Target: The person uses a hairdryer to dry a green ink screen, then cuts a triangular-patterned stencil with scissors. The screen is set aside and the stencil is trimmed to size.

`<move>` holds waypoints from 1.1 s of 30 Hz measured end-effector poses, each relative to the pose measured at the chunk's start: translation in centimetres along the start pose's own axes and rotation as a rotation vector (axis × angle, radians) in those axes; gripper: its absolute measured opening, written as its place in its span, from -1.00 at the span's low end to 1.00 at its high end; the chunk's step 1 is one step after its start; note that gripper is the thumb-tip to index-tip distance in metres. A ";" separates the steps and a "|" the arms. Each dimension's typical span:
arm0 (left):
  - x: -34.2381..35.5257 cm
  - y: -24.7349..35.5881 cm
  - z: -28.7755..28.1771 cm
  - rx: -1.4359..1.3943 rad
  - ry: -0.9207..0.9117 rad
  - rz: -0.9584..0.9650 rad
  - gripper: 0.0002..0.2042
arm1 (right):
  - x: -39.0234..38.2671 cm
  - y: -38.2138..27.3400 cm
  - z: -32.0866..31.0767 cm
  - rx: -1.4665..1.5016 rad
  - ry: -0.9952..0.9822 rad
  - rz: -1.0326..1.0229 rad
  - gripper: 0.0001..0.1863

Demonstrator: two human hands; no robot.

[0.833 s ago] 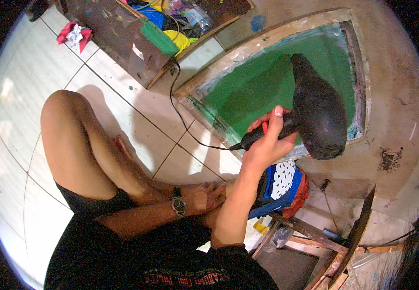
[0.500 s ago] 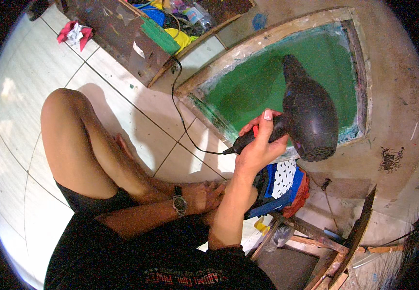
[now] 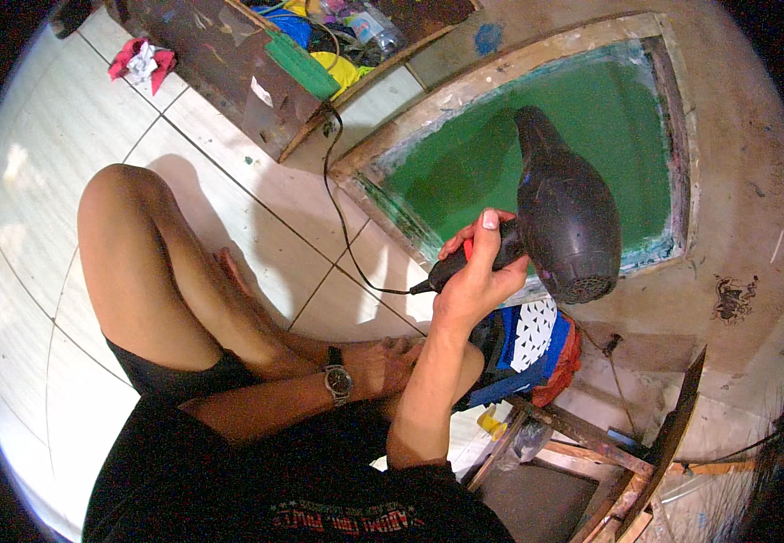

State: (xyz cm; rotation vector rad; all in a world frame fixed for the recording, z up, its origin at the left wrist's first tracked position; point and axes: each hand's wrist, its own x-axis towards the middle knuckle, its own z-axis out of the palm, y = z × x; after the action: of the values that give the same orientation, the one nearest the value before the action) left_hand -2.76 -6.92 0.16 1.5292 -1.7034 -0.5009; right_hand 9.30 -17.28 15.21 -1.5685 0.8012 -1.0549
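Note:
My right hand [image 3: 482, 271] is wrapped round the handle of a black hair dryer [image 3: 565, 222], thumb on top near a red switch. The dryer hangs over a wooden-framed screen [image 3: 622, 113] with a green surface, its narrow nozzle toward the far part, and casts a shadow there. Its black cord [image 3: 351, 253] runs left, then up to the box at the top. My left hand [image 3: 383, 366], with a watch on the wrist, rests on my crossed legs, its fingers loosely apart and partly in shadow.
A scuffed box [image 3: 256, 109] at the top holds cloths, a bottle and clutter. A crumpled red-white scrap [image 3: 143, 65] lies on the tiles [image 3: 57, 235]. Right of my legs are a blue bundle with white pattern [image 3: 532, 335] and wooden frames [image 3: 591, 439]. My bent knee [image 3: 129, 195] is at left.
My right hand and the hair dryer have shifted left and slightly downward over the green screen. My left hand stays where it was.

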 end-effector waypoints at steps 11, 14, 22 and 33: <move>-0.2 0.3 -0.9 0.096 0.063 0.024 -0.51 | -0.1 0.2 0.0 0.005 -0.028 -0.024 -0.79; -0.3 0.2 -0.9 -0.229 -0.067 -0.191 -0.51 | -0.3 0.3 -0.1 0.001 -0.028 -0.012 -0.79; -0.6 -0.9 2.0 -0.349 -0.046 -0.252 -0.55 | -2.8 1.7 -0.2 -0.044 -0.074 0.100 -0.78; -0.6 -0.9 2.4 -0.374 -0.071 -0.239 -0.56 | -4.7 2.7 -0.7 -0.062 -0.105 0.166 -0.78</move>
State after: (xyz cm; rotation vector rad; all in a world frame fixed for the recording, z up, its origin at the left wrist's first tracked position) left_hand -3.97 -7.01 -2.15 1.4547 -1.3853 -0.9506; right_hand 6.88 -14.01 11.58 -1.5665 0.8821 -0.8286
